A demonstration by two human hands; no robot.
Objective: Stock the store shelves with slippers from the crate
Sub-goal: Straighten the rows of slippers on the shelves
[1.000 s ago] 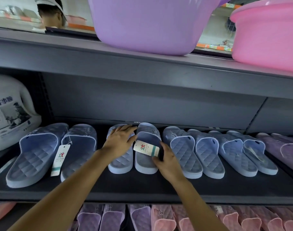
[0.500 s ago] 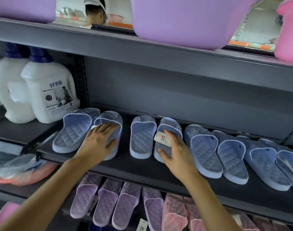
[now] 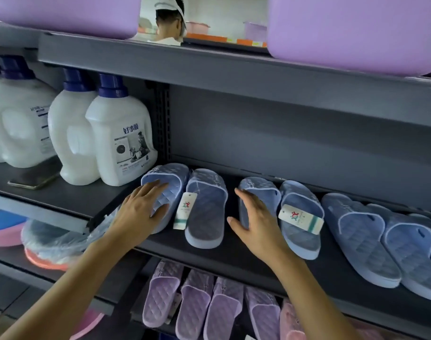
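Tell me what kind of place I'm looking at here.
Most likely a household-goods shop aisle. Dark metal shelving holds rows of blue slippers with hang tags, identical white detergent bottles stand alongside, and purple plastic basins sit on the shelf above.

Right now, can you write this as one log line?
left hand: flat on leftmost blue slipper | right hand: on third blue slipper | shelf: being straightened
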